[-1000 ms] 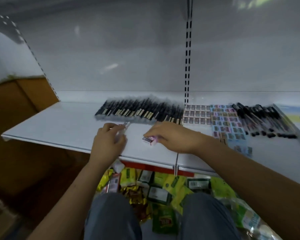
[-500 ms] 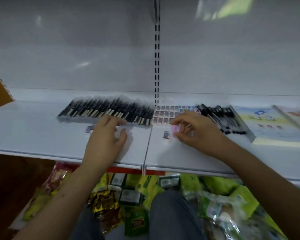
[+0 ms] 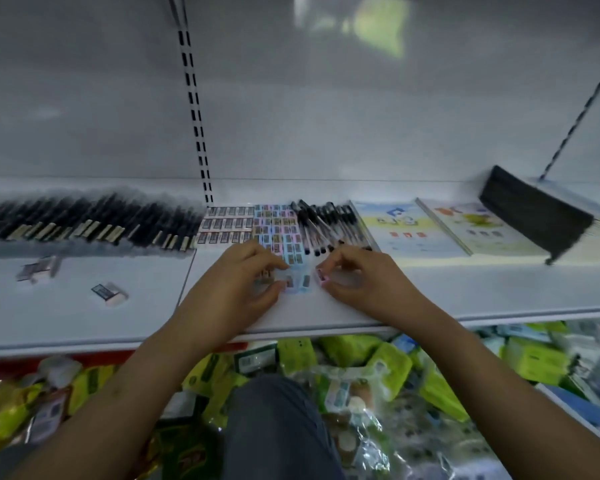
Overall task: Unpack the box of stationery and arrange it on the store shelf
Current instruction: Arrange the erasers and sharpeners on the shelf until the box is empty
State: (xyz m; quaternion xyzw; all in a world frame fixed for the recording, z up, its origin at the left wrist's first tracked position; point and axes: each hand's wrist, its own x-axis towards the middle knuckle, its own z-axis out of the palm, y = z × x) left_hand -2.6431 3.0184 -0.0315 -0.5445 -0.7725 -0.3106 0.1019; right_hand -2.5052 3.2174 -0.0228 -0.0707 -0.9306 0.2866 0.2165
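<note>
My right hand (image 3: 364, 282) pinched a pink eraser (image 3: 321, 274) beside the eraser rows (image 3: 278, 230); my left hand (image 3: 243, 282) gripped another there. A careless nudge could have scattered those rows.

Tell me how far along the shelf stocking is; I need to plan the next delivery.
Done: boxed pens, white erasers, coloured erasers, loose black pens and booklets lie in rows on the shelf. In hand: the right hand pinches a pink eraser and the left hand touches the front row. Left: two stray erasers at the left.
</note>
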